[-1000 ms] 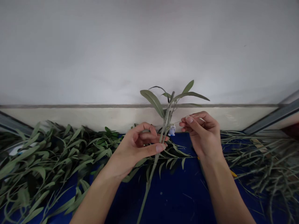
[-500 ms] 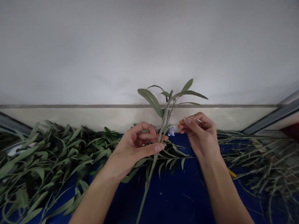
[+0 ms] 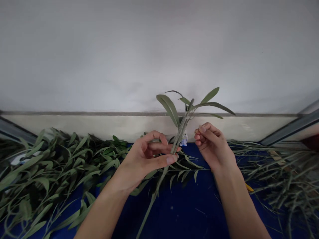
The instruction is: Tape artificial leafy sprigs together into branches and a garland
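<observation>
My left hand [image 3: 152, 156] pinches a leafy branch [image 3: 182, 127] between thumb and fingers, near the middle of the picture. The branch leans to the right, its long grey-green leaves spreading at the top and its bare stem running down toward me. Below the leaves the stem looks wrapped or doubled in a greyish layer. To the right of it, my right hand [image 3: 213, 142] is closed in a pinch, apart from the stem. Whatever sits between those fingertips is too small to make out.
Piled leafy stems [image 3: 45, 172] cover the left of the blue surface [image 3: 184, 212]. Bare thin stems [image 3: 281, 179] lie at the right, by a yellow item [image 3: 249, 187]. A small white-and-blue item [image 3: 184, 140] stands near the pale wall [image 3: 159, 56].
The branch has tilted further right in my left hand. My right hand has shifted slightly right and down, and the thin strand between it and the stem no longer shows.
</observation>
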A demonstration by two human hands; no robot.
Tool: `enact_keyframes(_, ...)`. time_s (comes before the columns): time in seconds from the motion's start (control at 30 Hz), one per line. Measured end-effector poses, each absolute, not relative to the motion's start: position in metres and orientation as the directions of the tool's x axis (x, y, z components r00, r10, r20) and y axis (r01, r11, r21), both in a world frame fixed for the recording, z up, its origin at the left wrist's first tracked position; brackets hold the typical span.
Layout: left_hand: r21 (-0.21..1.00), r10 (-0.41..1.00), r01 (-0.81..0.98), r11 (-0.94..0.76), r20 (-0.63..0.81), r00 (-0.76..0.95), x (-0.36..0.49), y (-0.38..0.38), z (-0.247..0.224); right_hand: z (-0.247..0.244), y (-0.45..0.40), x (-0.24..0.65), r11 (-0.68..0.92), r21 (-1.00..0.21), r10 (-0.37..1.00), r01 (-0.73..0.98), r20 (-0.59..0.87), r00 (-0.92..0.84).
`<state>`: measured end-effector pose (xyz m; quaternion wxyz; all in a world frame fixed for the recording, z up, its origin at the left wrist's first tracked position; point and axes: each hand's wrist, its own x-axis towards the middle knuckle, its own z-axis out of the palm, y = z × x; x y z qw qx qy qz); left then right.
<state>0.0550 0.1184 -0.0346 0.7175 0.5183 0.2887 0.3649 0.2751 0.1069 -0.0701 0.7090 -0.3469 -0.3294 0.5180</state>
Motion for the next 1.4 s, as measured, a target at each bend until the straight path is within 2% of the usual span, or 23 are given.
enact_keyframes(0.17,0.953,0.828,-0.231,0.196,-0.035,0.559,0.055,0.1182,-0.0339,-0.0675,0.1082,0.2783,0.184,-0.779,0.971,-0.599,0.048,0.236)
enact_keyframes(0.4,0.956,0.839,-0.24,0.169,-0.012,0.543,0.054,0.117,-0.0332,-0.065,0.1078,0.277,0.219,-0.764,0.952,-0.607,0.03,0.305)
enact_keyframes(0.67,0.957,0.82,-0.255,0.135,0.037,0.572,0.0544,0.118,-0.0338,-0.0666,0.1045,0.2752,0.308,-0.819,0.934,-0.484,0.163,0.319)
enact_keyframes(0.97,0.956,0.858,-0.239,0.168,-0.023,0.513,0.0567,0.1171,-0.0339,-0.0685,0.1044,0.2788,0.463,-0.828,0.88,-0.316,0.387,0.274)
enact_keyframes(1.4,0.955,0.856,-0.241,0.175,-0.026,0.517,0.0562,0.1166,-0.0336,-0.067,0.104,0.2783,0.508,-0.795,0.856,-0.332,0.423,0.297)
